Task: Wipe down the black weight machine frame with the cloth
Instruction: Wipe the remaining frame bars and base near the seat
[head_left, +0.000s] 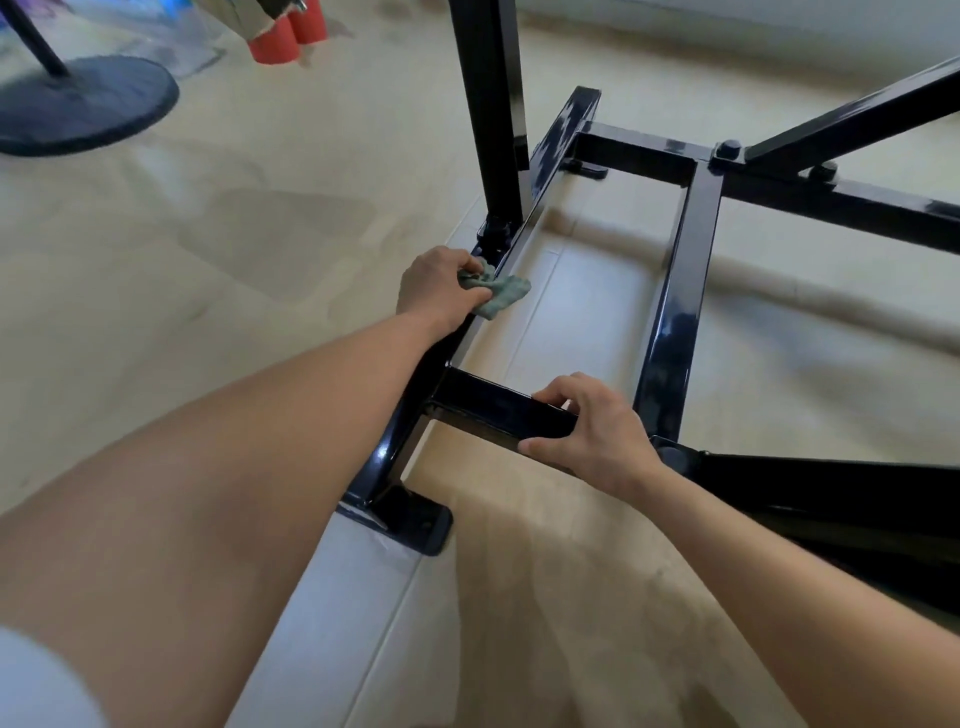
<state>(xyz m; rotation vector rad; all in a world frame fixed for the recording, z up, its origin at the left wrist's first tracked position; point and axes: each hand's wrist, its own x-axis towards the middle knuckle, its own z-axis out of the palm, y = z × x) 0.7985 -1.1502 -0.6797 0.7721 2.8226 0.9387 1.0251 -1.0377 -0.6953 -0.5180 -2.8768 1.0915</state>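
Observation:
The black weight machine frame (675, 291) lies low on the floor, made of glossy square bars with one upright post rising at top centre. My left hand (439, 286) grips a crumpled grey-green cloth (501, 293) and presses it on the left base bar, just below the foot of the upright post. My right hand (592, 434) clasps the near cross bar, fingers over the top and thumb on its near side.
The floor is pale beige tile. A round black stand base (83, 104) sits at the far left. Two red cylinders (291, 34) stand behind it. A black foot plate (415, 519) of the frame rests near my left forearm.

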